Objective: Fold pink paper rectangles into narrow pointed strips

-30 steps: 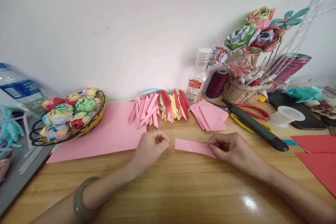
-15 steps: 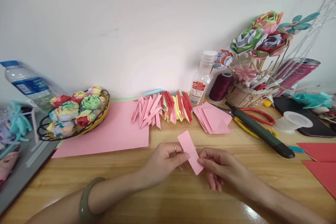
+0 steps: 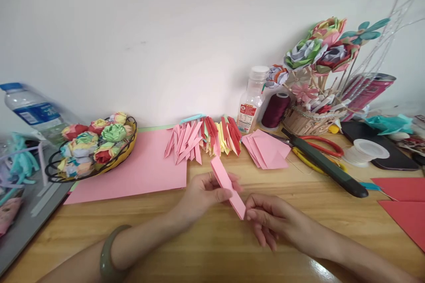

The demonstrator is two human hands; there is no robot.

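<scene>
While two hands (image 3: 203, 194) (image 3: 272, 214) tend one pink strip (image 3: 225, 178), two bottles (image 3: 249, 112) (image 3: 38, 112) stand.

A single head-worn camera looks forward and down across the table (image 3: 162, 254), and the wall (image 3: 186, 31) fills the upper half of the frame. It is near enough that the left hand (image 3: 204, 194) and right hand (image 3: 274, 216) show just below the middle.

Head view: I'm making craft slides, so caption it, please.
The left hand holds a pink strip above a wooden table, the right hand at its near end.
</scene>
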